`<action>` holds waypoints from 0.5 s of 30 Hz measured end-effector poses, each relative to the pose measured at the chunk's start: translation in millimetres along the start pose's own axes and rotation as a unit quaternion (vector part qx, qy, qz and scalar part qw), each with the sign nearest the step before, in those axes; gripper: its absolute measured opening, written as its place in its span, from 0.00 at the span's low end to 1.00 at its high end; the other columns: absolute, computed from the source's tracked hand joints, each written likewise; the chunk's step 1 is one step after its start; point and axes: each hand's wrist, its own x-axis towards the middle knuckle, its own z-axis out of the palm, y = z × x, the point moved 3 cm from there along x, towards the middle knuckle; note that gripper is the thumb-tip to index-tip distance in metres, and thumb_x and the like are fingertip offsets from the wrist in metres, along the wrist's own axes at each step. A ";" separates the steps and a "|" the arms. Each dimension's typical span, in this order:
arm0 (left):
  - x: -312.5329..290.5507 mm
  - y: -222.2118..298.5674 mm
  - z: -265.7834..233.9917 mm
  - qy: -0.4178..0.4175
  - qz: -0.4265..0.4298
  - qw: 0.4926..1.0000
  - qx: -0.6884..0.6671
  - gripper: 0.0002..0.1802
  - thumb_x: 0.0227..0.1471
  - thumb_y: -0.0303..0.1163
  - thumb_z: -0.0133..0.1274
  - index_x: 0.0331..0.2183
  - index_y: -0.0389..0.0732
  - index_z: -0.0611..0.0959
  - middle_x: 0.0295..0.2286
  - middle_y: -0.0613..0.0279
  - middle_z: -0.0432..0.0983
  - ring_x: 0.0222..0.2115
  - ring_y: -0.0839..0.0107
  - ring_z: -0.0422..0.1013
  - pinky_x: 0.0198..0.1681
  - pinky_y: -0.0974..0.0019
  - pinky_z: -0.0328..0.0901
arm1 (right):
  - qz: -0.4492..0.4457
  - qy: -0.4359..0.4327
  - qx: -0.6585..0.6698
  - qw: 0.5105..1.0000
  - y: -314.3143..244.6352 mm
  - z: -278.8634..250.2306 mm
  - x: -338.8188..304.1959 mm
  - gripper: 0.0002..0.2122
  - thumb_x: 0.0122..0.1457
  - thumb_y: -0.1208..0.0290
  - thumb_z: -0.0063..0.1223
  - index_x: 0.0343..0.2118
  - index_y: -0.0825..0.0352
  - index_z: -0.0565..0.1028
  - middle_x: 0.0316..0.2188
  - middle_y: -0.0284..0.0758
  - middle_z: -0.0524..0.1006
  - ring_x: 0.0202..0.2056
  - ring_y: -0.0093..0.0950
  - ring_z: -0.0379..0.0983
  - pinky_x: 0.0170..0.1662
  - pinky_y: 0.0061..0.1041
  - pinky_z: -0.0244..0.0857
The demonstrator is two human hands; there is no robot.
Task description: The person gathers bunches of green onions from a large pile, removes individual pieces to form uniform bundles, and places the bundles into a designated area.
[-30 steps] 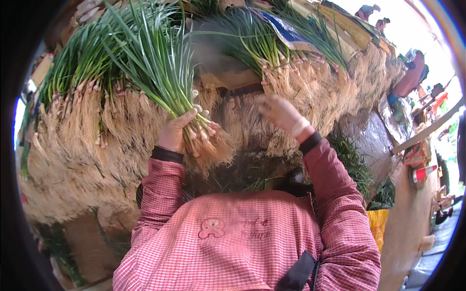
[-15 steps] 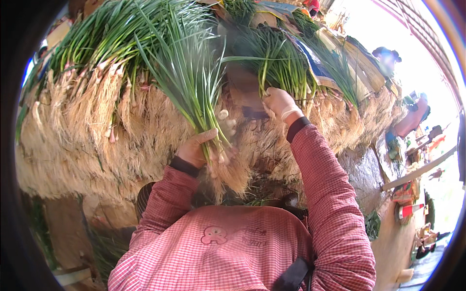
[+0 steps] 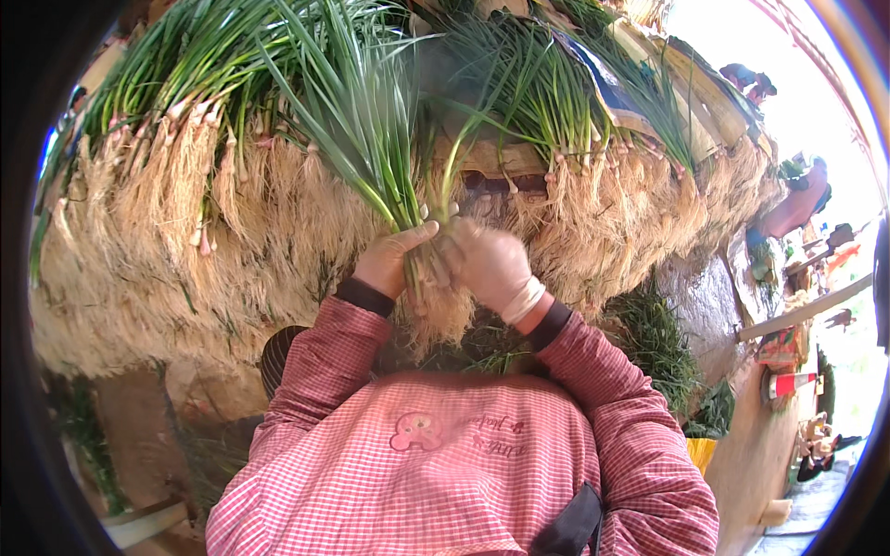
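Left hand (image 3: 394,261) was closed around a bunch of green stalks (image 3: 397,157) just above its bulbs, thumb laid across the front; right hand (image 3: 496,267), motion-blurred, was closed on the base of a single stalk (image 3: 450,171) beside the bunch, exact finger placement unclear. Judgement on technique: the left grip seemed best kept low, firm but not crushing; the single stalk best laid parallel, its bulb level with the others, roots clear of the fingers. The bunch was in front of the chest, before the gap between two heaps. Its long axis ran away from the wearer and slightly left, leaf tips outward, pale roots (image 3: 434,324) toward the body; the single stalk leaned right, making a narrow V. Outward: left heap (image 3: 176,88) and right heap (image 3: 565,102) both lay leaves away, roots toward the wearer.
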 end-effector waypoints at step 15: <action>-14.4 -13.3 14.0 -0.021 -0.011 1.000 0.010 0.14 0.59 0.33 0.52 0.39 0.30 0.80 0.26 0.59 0.78 0.18 0.67 0.75 0.21 0.67 0.69 | 0.296 -0.026 0.875 0.383 34.5 67.1 18.9 0.13 0.64 0.60 0.48 0.42 0.66 0.73 0.34 0.33 0.76 0.34 0.24 0.73 0.39 0.26 0.70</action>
